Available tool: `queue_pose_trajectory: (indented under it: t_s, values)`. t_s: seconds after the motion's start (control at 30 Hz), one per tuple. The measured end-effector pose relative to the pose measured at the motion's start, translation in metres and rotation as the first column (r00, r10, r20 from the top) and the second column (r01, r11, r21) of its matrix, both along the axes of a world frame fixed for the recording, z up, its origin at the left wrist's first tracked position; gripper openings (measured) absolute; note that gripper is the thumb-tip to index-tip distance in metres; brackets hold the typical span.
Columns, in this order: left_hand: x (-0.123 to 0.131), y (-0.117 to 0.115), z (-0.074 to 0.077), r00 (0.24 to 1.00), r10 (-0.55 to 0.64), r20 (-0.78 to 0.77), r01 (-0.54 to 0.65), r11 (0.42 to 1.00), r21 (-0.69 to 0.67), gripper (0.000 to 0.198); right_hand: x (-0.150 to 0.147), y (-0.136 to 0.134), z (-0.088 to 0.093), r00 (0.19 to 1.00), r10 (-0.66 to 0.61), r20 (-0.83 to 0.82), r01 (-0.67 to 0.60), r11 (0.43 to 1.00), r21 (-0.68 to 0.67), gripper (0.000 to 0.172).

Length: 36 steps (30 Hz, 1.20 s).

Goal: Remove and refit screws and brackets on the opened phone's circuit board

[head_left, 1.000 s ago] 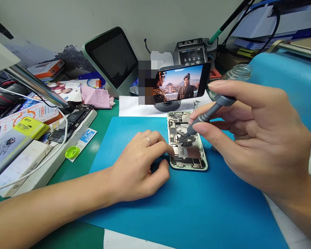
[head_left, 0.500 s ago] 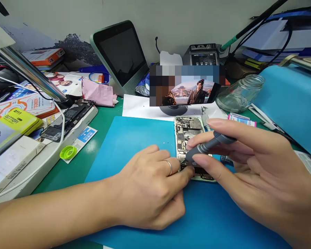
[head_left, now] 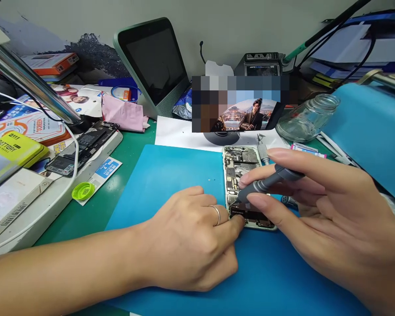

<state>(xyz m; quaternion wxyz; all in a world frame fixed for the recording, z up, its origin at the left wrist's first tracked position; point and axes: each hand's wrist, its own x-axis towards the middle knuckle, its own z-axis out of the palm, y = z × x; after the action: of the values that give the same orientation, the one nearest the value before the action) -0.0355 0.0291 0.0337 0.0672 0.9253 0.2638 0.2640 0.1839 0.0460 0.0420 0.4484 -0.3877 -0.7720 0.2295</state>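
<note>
An opened smartphone [head_left: 242, 175], its inner boards bare, lies upright in view on the blue mat [head_left: 131, 184]. Curled at the phone's lower left, my left hand [head_left: 197, 237] presses its index fingertip on the lower edge; its other fingertips are hidden. Between thumb and fingers, my right hand [head_left: 329, 210] grips a dark grey precision screwdriver [head_left: 261, 185]. The screwdriver slants down left, its thin tip at the phone's lower left part. A second, silver screwdriver [head_left: 262, 150] lies beside the phone's upper right, partly behind my right hand.
A propped phone [head_left: 246, 109] plays a video behind the mat. A glass jar [head_left: 307, 118] lies tilted at the right. To the left are a green cap [head_left: 83, 191], a dismantled phone part [head_left: 84, 149], boxes and a lamp post [head_left: 36, 83]. A tablet-like display [head_left: 153, 66] stands behind.
The view has shifted slightly. The screwdriver tip now shows at the phone's lower left, and the grey handle has tilted a little. Both hands keep nearly the same place.
</note>
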Motion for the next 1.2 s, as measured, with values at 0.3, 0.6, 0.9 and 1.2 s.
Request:
queue_pose_trajectory:
  t_s: [0.3,0.6,0.9,1.2]
  values:
    - [-0.001,0.000,0.001,1.000,-0.006,-0.004,0.006,1.000,-0.018,0.027,-0.001,0.000,0.000,0.999,-0.026,0.025,0.026,1.000,-0.009,0.058]
    - [0.001,0.003,0.003,0.954,0.228,0.196,-0.175,0.951,-0.256,0.016,-0.009,0.005,0.008,0.984,-0.098,-0.152,0.093,0.995,-0.037,0.053]
    - [0.000,0.005,0.000,0.949,0.271,0.159,-0.202,0.914,-0.353,0.009,-0.013,0.003,0.011,0.970,-0.081,-0.228,0.048,0.988,-0.147,0.049]
    - [-0.001,0.008,-0.003,0.958,0.249,0.141,-0.196,0.930,-0.311,0.012,-0.006,0.008,0.012,0.971,-0.125,-0.204,0.113,0.991,-0.071,0.049]
